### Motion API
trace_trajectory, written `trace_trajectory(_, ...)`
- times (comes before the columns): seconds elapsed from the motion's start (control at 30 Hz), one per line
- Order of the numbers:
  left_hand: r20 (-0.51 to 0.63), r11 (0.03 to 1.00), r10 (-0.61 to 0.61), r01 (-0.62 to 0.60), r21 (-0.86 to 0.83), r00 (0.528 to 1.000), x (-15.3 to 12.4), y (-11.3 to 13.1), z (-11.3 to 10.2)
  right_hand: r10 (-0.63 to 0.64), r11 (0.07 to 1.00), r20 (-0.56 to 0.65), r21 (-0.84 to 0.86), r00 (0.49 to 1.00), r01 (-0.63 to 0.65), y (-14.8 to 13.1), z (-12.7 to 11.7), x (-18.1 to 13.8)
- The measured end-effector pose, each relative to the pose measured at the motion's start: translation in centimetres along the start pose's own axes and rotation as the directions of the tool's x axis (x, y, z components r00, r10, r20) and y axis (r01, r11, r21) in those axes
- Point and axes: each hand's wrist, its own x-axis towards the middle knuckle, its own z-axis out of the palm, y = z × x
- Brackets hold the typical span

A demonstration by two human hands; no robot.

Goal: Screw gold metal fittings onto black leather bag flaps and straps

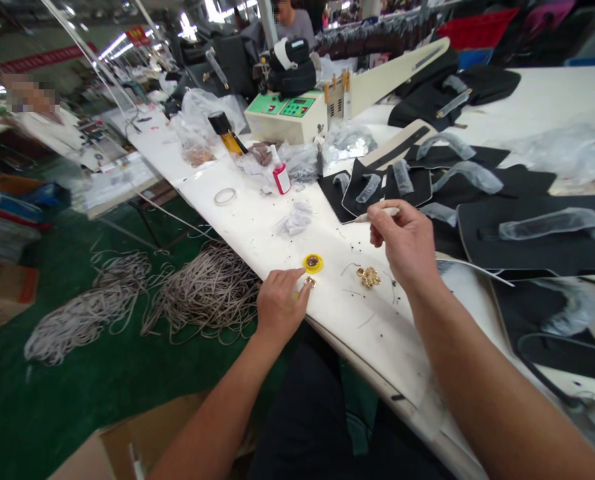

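Observation:
My left hand (279,305) rests at the near edge of the white table (327,320), its fingers pinched on a small gold metal fitting (308,283). Just beyond it lies a yellow lid (313,263) with dark contents. My right hand (402,240) hovers over the table with fingers curled round a thin white pen-like stick (377,214). A small heap of gold metal fittings (369,277) lies between the hands. Black bag panels (527,227) with plastic-wrapped handles lie to the right.
A red-capped white bottle (281,177), a tape ring (225,196), crumpled plastic (297,217) and a beige machine with a green panel (287,113) stand farther back. Piles of grey cord (197,293) lie on the green floor at left. Other people sit at the far tables.

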Motion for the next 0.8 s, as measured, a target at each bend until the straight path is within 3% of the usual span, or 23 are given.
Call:
trace_trajectory(0.1,-0.004,0.997,0.049,-0.049,-0.051,0.999,0.5,2.6,0.4,0.004,1.000,-0.004,0.029,1.000,-0.003,-0.5,-0.3,0.2)
trace_trajectory(0.27,0.281,0.997,0.067,-0.058,-0.040,0.957,2.9,7.3,3.3,0.018,0.999,0.030,0.046,0.999,-0.019,-1.2,-0.6,0.1)
trace_trajectory(0.43,0.414,0.999,0.043,-0.041,-0.014,0.909,4.5,8.9,4.9,0.098,0.995,0.060,0.014,0.993,-0.099,-1.7,-0.7,-0.3)
trace_trajectory(0.67,0.408,0.998,-0.026,0.047,-0.043,0.913,4.3,8.6,5.1,0.164,0.985,0.090,-0.066,0.982,-0.159,-1.3,-0.5,-0.7)
trace_trajectory(0.8,0.294,0.958,-0.077,0.153,-0.242,0.953,2.8,8.7,4.5,0.165,0.984,0.084,-0.086,0.983,-0.157,-1.2,-0.4,-1.0)
